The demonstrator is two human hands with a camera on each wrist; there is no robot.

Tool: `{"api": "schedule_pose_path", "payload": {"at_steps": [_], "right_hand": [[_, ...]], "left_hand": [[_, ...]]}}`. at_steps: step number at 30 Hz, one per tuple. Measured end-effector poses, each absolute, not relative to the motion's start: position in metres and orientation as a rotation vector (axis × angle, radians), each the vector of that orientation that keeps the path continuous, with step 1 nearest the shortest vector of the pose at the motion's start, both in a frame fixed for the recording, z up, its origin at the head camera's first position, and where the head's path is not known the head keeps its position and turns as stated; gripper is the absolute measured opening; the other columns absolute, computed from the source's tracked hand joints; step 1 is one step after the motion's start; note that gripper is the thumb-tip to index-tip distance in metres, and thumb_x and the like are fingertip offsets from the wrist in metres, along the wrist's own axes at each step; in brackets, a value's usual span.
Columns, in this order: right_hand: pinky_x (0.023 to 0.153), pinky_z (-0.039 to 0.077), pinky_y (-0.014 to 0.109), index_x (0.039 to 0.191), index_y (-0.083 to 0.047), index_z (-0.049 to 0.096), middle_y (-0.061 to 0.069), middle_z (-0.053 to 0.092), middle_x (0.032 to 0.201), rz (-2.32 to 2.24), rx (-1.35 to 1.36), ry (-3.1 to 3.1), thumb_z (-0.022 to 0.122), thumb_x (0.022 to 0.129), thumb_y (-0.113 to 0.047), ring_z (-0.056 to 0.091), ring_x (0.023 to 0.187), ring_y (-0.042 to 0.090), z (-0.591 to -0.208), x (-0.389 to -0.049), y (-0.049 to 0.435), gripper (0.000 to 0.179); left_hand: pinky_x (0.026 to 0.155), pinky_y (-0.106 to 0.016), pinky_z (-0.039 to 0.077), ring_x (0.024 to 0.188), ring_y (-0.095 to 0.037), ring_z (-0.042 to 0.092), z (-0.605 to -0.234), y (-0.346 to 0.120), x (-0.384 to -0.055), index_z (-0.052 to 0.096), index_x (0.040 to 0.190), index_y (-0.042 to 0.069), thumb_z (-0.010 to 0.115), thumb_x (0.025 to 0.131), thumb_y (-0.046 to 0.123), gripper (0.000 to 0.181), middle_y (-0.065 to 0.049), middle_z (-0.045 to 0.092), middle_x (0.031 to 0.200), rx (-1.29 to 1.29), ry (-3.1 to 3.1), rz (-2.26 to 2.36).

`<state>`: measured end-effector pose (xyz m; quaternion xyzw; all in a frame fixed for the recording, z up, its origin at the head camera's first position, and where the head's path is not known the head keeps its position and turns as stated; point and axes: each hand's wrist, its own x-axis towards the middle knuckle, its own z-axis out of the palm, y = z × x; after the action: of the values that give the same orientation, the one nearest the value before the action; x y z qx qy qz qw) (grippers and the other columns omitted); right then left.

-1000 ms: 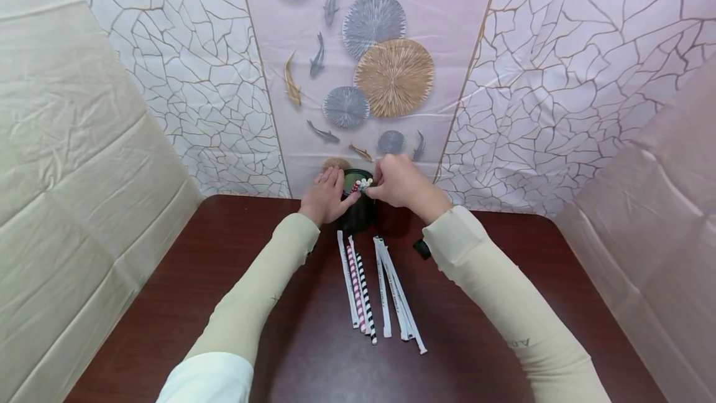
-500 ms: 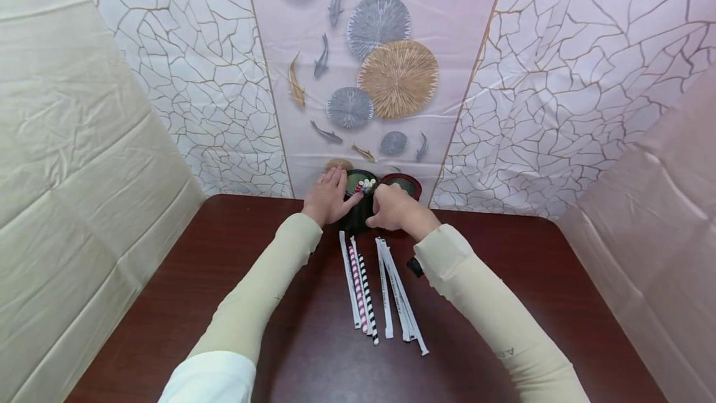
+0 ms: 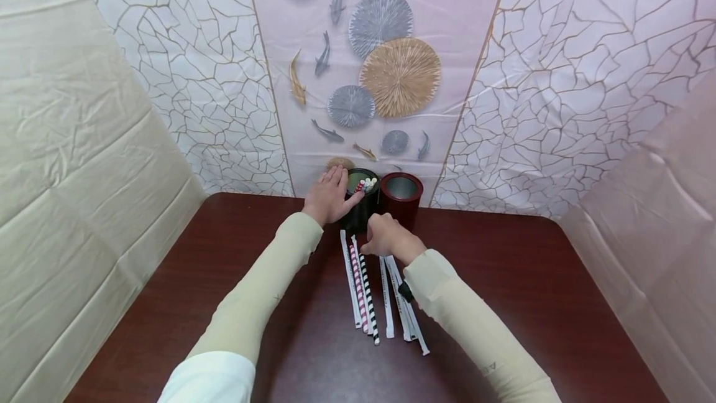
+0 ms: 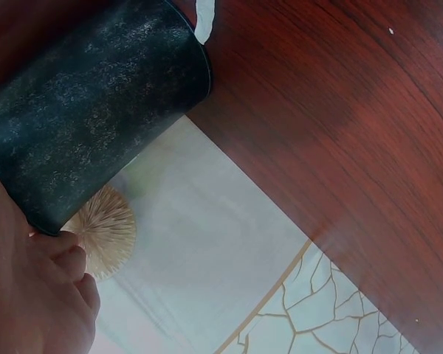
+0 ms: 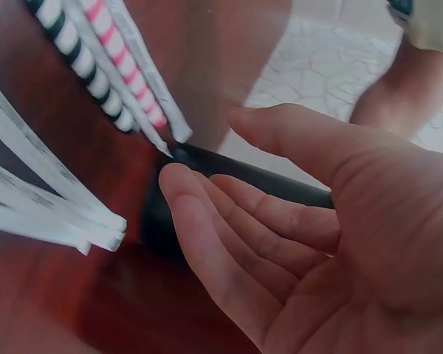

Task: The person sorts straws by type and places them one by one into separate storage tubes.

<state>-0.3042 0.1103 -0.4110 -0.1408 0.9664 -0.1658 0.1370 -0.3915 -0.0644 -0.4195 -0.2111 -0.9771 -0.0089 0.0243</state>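
Observation:
My left hand (image 3: 329, 196) rests against the left side of a black cup (image 3: 358, 216), its thumb along the near side of the rim. Several straws (image 3: 366, 184) with red-striped and pale ends stand inside that cup. In the left wrist view, fingertips (image 4: 72, 258) lie right at the cup's rim. My right hand (image 3: 388, 236) holds nothing. It hovers over the far ends of the straws on the table, thumb and fingers apart in the right wrist view. Below it lie a pink-striped straw (image 3: 358, 291), a black-striped straw (image 3: 370, 303) and white paper-wrapped straws (image 3: 388, 310).
A dark red cup (image 3: 401, 204) stands to the right of the black one, with no straws showing in it. Behind both cups hangs a patterned cloth (image 3: 224, 79) at the far edge of the dark wooden table (image 3: 224, 254). Beige cloth (image 3: 67, 204) walls the left side.
My right hand has left the straws in the black cup and come back toward me, over the straws on the table. The red cup is now uncovered. My left hand stays at the black cup.

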Motion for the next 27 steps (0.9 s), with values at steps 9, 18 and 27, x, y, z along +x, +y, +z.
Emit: {"api": "schedule_pose_path", "payload": {"at_steps": [9, 18, 27], "right_hand": [[0.065, 0.056, 0.03, 0.087, -0.009, 0.072, 0.005, 0.07, 0.083, -0.561, -0.335, 2.774, 0.081, 0.094, -0.02, 0.066, 0.071, 0.017, -0.45, -0.304, 0.11, 0.016], [0.061, 0.056, 0.035, 0.075, -0.009, 0.072, 0.007, 0.068, 0.072, -0.603, -0.295, 2.744, 0.081, 0.092, -0.019, 0.064, 0.064, 0.022, -0.492, -0.325, 0.115, 0.022], [0.063, 0.055, 0.035, 0.076, -0.007, 0.069, 0.01, 0.066, 0.073, -0.666, -0.152, 2.788, 0.083, 0.091, -0.023, 0.064, 0.07, 0.027, -0.497, -0.325, 0.111, 0.025]], "left_hand": [[0.136, -0.041, 0.014, 0.167, -0.03, 0.013, -0.417, -0.063, -0.393, 0.017, 0.169, 0.002, 0.019, 0.109, 0.067, 0.088, -0.017, 0.015, 0.178, -0.668, -3.017, -0.033], [0.136, -0.041, 0.013, 0.167, -0.029, 0.012, -0.418, -0.062, -0.393, 0.015, 0.169, 0.003, 0.02, 0.109, 0.068, 0.088, -0.016, 0.013, 0.178, -0.658, -3.033, -0.022], [0.136, -0.041, 0.014, 0.167, -0.029, 0.013, -0.419, -0.064, -0.391, 0.015, 0.169, 0.002, 0.02, 0.109, 0.068, 0.089, -0.017, 0.014, 0.178, -0.659, -3.028, -0.016]]}}
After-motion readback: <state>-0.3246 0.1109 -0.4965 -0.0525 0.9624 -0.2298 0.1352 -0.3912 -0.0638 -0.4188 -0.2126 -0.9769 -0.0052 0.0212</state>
